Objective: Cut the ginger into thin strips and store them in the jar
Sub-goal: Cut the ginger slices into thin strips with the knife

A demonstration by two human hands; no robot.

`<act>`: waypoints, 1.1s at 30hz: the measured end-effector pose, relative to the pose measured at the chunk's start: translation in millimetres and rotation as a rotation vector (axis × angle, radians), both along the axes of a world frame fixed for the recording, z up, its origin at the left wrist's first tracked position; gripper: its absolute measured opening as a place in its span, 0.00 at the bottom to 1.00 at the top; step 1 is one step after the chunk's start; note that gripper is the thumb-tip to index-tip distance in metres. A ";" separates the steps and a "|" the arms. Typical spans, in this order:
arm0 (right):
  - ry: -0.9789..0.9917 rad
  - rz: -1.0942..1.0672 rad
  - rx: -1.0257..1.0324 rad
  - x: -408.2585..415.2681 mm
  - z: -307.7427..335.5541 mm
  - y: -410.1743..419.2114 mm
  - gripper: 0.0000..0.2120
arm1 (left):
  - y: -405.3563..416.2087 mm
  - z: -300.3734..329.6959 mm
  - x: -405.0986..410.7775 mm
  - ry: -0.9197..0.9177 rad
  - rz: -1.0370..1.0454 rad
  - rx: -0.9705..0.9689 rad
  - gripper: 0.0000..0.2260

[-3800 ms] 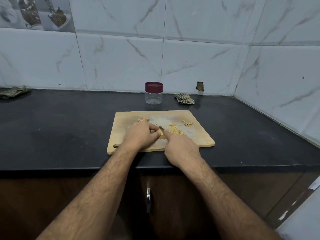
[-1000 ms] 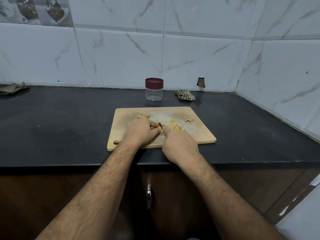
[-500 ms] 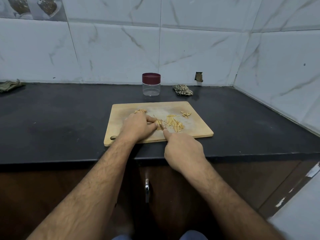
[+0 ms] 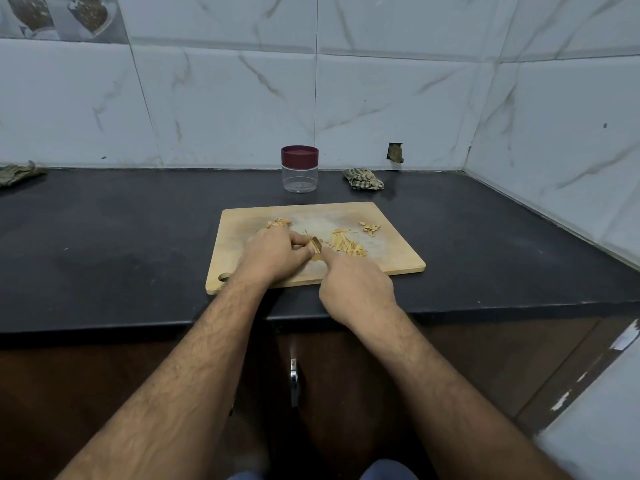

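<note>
The cutting board [image 4: 388, 237] is pale, smooth wood, a rounded rectangle with a hanging hole at its lower left corner, lying on a matte black stone counter [image 4: 104, 237] below glossy white marble-veined tiles [image 4: 225, 105]. In the middle of the frame my left hand [image 4: 273, 258] has its fingers curled down, pinching a small tan ginger piece [image 4: 316, 244] against the board. My right hand [image 4: 356, 285] sits just right of it, fist closed with the forefinger stretched along something thin toward the ginger; the knife itself is hidden under my hand, so I cannot tell how the blade lies. The ginger piece is between my two hands, touching the left fingertips [image 4: 308, 251].

Just right of my grip lies a loose heap of thin yellow ginger strips [image 4: 346, 245], dry and splintery looking. A few curled peel scraps [image 4: 370, 228] lie toward the board's upper right, and a knobbly ginger chunk [image 4: 278, 222] sits just above my left knuckles.

Compared with half a second ago, my right hand has moved up onto the board, closing in beside the ginger.

The jar [image 4: 299, 169], clear plastic with a maroon round lid on, stands above the board, well apart from my hands. A crumpled checked cloth [image 4: 363, 179] lies to its right
</note>
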State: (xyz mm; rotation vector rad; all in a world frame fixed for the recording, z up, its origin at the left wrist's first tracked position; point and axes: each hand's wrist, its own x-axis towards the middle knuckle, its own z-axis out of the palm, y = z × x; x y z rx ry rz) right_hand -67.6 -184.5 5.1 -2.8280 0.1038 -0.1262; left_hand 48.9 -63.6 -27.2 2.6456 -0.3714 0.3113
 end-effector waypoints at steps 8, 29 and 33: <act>0.007 0.015 -0.031 14.5 4.1 2.6 0.27 | 0.7 0.1 -0.4 -0.013 -0.012 -0.005 0.11; 0.047 0.057 -0.126 -2.8 -1.5 -0.8 0.30 | -0.8 1.1 1.4 -0.015 0.010 0.036 0.14; 0.047 0.054 -0.100 -13.1 -4.6 -5.3 0.30 | -0.9 0.9 1.3 -0.007 0.016 0.041 0.15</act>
